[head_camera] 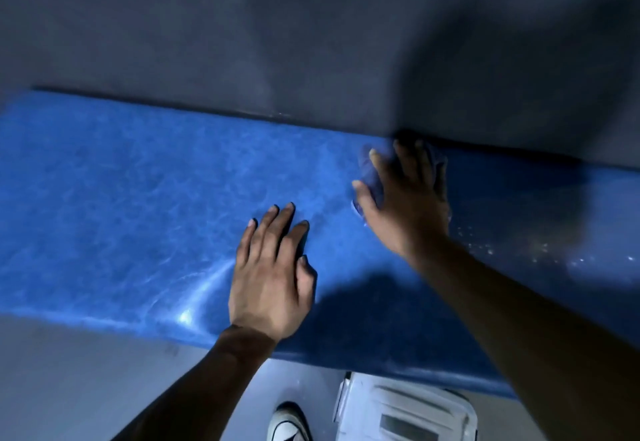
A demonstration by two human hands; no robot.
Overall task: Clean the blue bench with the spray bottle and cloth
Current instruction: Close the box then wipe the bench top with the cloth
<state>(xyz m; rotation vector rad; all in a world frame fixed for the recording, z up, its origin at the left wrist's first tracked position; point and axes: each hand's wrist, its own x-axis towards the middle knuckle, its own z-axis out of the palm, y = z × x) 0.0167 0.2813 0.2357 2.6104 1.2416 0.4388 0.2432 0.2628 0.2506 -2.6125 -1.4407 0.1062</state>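
The blue bench (131, 205) runs across the view against a dark grey wall. My right hand (405, 198) presses a blue cloth (372, 177) flat on the bench close to the back edge, fingers spread over it; most of the cloth is hidden under the hand. My left hand (273, 274) rests flat on the bench near the front edge, fingers apart, holding nothing. Small droplets (540, 250) glisten on the bench surface to the right of my right arm. No spray bottle is in view.
A dark grey wall (277, 31) rises directly behind the bench. A white plastic crate (405, 413) stands on the grey floor below the bench's front edge, beside my black-and-white shoe (289, 423).
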